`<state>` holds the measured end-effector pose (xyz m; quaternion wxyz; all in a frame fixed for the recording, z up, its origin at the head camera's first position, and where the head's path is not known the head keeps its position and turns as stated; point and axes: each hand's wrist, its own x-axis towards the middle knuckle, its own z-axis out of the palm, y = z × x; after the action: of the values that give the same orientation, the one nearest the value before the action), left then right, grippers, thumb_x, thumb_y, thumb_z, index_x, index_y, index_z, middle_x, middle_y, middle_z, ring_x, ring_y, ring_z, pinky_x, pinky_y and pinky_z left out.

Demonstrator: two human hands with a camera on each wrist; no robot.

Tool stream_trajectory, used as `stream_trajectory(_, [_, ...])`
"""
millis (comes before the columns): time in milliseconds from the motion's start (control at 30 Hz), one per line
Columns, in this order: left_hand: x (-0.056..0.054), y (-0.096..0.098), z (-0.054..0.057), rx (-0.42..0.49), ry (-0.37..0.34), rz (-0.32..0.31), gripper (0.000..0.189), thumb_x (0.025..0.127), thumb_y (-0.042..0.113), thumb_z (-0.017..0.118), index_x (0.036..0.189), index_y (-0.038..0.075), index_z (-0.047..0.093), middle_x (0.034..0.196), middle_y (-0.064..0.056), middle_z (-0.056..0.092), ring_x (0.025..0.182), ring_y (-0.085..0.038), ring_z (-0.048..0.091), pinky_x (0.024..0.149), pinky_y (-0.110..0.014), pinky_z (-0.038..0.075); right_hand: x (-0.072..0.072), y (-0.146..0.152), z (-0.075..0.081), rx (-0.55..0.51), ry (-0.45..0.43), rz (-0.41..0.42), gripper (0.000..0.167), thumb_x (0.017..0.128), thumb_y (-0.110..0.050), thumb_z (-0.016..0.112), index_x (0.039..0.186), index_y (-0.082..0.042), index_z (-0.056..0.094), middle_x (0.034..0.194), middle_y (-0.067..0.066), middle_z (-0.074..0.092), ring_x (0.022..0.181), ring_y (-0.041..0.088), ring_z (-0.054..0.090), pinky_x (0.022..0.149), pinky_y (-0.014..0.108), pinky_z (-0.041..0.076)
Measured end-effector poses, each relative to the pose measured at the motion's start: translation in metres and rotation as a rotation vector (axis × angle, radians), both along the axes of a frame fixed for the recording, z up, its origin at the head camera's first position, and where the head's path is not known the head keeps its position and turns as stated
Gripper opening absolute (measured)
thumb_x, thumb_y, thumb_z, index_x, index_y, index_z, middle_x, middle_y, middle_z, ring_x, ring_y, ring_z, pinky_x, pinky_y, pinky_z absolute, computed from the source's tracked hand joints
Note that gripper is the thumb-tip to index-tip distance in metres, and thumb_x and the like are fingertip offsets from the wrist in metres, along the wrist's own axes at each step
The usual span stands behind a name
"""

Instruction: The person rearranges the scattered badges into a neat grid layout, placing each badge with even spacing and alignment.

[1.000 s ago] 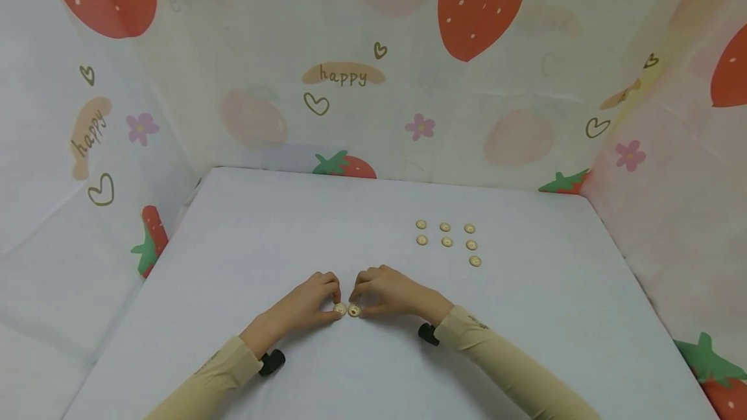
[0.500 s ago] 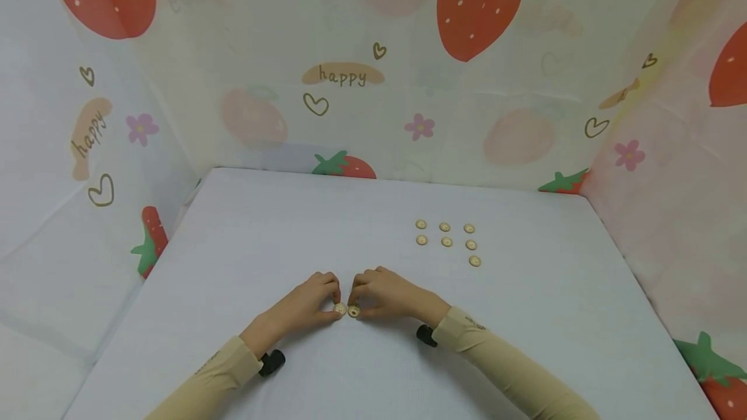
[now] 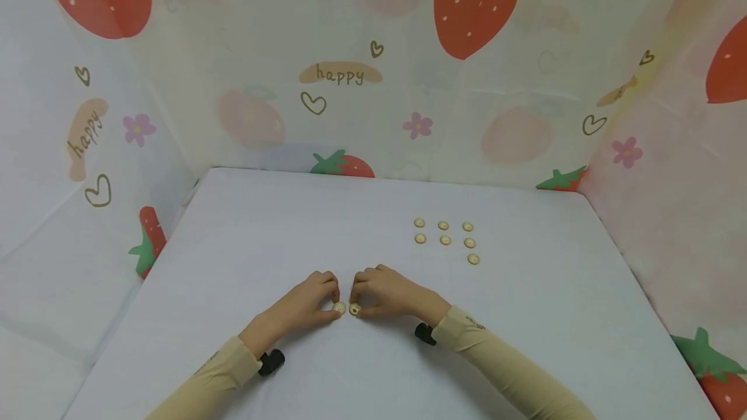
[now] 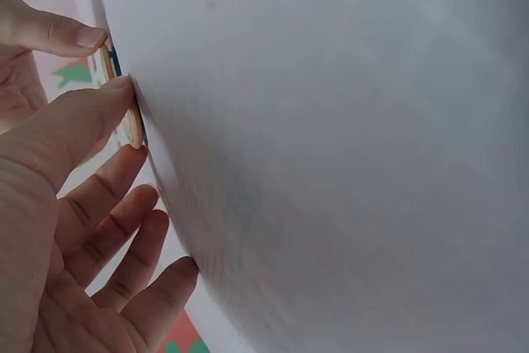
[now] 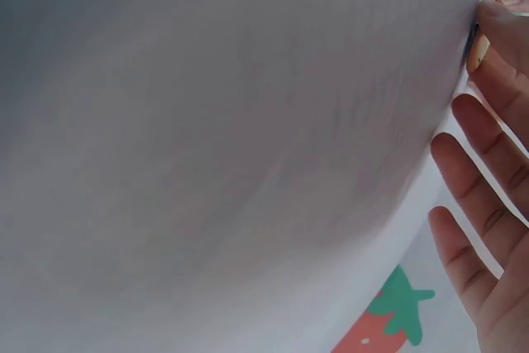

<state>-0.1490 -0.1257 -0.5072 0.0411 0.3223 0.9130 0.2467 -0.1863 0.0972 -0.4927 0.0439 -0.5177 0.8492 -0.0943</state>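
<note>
My left hand (image 3: 309, 300) pinches a small round pale-gold disc (image 3: 339, 308) between thumb and fingertips near the table's middle. Facing it, my right hand (image 3: 388, 293) pinches a matching disc (image 3: 355, 309) that bears a dark mark. A narrow gap separates these two pieces, both at the tabletop. In the left wrist view the left hand's disc (image 4: 132, 126) shows edge-on, the thumb against it. The right wrist view gives only a sliver of the right hand's disc (image 5: 478, 51); fingers cover the rest.
Farther back and to the right lie several similar discs (image 3: 445, 240) in loose rows. A white cloth (image 3: 262, 212) covers the table. Strawberry-printed curtains (image 3: 344, 115) stand around its back and sides. A small black device (image 3: 272, 363) sits at each wrist.
The gap between the two pinched discs has widened slightly, the right hand's disc shifting a little to the right. Both hands keep their grip. The head view has moved very slightly.
</note>
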Motion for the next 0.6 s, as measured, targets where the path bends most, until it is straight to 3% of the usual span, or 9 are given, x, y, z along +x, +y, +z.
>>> stream_trajectory(600, [0.002, 0.001, 0.002, 0.008, 0.028, 0.012, 0.017, 0.081, 0.026, 0.071, 0.085, 0.014, 0.06, 0.101, 0.003, 0.054, 0.09, -0.013, 0.047, 0.077, -0.032, 0.045, -0.008, 0.015, 0.0, -0.066, -0.048, -0.062, 0.021, 0.083, -0.04, 0.067, 0.098, -0.026, 0.067, 0.098, -0.015, 0.059, 0.092, 0.002, 0.054, 0.084, 0.028, 0.041])
